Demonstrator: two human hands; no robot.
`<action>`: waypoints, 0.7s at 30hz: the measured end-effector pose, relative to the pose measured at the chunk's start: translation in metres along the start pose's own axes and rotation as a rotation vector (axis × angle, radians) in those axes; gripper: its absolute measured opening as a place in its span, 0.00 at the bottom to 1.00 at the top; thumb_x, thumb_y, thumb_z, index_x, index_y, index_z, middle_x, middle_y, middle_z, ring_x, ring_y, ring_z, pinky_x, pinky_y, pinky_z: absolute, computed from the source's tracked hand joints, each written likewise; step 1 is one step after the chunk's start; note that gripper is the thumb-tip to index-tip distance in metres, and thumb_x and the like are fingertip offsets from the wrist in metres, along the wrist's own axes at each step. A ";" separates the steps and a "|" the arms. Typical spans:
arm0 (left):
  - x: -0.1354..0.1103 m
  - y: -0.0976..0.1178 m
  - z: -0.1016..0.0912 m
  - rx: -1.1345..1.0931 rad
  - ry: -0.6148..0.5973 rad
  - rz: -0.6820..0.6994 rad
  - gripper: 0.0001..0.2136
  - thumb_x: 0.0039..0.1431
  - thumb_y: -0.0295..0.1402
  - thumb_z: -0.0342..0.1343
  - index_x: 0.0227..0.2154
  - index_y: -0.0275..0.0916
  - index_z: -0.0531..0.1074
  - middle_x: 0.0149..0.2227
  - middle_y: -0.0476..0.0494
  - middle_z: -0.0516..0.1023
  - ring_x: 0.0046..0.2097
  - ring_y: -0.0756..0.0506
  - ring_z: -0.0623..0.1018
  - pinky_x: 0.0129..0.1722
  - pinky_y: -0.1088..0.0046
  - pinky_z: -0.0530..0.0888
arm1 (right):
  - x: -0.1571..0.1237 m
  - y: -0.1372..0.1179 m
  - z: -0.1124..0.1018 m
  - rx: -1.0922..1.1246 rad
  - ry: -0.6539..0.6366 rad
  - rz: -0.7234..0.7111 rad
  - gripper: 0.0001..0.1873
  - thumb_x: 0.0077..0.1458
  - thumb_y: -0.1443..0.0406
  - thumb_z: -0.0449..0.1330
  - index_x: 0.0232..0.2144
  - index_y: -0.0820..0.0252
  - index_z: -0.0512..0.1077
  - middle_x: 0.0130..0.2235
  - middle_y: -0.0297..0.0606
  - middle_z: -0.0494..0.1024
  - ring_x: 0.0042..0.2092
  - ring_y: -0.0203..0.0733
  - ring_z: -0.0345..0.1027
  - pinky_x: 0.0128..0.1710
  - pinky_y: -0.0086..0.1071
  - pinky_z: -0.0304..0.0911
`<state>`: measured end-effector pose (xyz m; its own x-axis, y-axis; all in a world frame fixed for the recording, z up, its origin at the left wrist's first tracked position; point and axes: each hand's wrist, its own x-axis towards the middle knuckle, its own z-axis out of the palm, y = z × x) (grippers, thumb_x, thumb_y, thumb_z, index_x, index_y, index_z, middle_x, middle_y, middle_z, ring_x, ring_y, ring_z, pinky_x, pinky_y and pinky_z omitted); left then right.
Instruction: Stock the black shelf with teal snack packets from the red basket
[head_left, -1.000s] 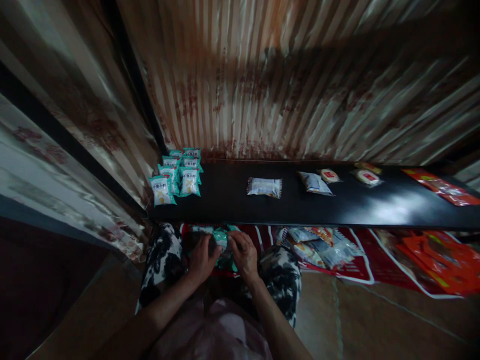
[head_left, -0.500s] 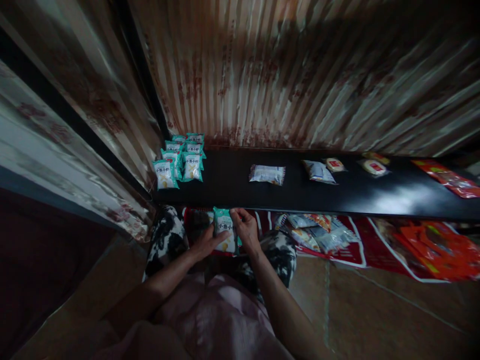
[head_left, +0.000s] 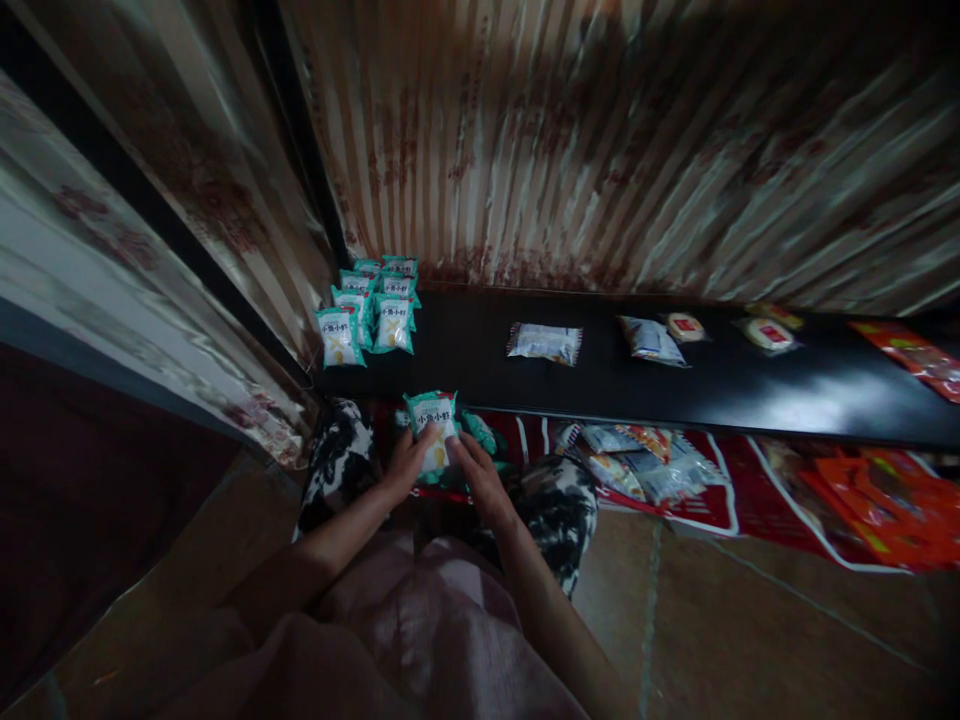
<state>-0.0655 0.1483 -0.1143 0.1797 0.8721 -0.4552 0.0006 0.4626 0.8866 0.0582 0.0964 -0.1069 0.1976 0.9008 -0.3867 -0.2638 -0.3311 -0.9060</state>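
"Over your lap, near the front edge of the black shelf [head_left: 465, 365], what did you have?"

"You had one teal-and-white 小鱼小虾 packet [head_left: 434, 407], held by its lower half between your left hand [head_left: 406, 465] and your right hand [head_left: 481, 478]."

"How did it look?"

"It was puffed and pillow-shaped, with a teal border, a white middle and a small touch of red at the upper right corner. The dark characters ran across the front, the right way up for you, and a yellowish picture sat below them. The room was dim, so the finer print was lost."

"And where did it lie in your grip?"

"It stood out beyond your fingertips, top edge away from you, with the upper half and most of the lettering uncovered. Your thumbs lay on the front, the left one reaching in from its side and the right one near the lower right edge. Both hands were closed only as far as the packet's bulk allowed. Your other fingers were hidden, so I couldn't tell how they held the back."

"What was near it?"

"Other teal packets [head_left: 482, 432] lay below, beside your right hand. Farther off, on the shelf's left end, matching packets [head_left: 394, 325] stood in two overlapping rows."
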 end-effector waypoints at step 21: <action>0.012 0.001 0.004 0.313 0.208 0.062 0.30 0.59 0.55 0.34 0.43 0.35 0.69 0.44 0.34 0.76 0.45 0.41 0.75 0.43 0.68 0.70 | -0.005 0.029 0.024 0.512 0.024 0.079 0.26 0.37 0.61 0.71 0.42 0.56 0.71 0.37 0.35 0.79 0.39 0.41 0.74 0.39 0.33 0.71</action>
<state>-0.0598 0.1581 -0.1186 -0.0151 0.9255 -0.3785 0.3023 0.3651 0.8805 0.0268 0.0894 -0.1269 0.1780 0.8700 -0.4598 -0.7057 -0.2128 -0.6758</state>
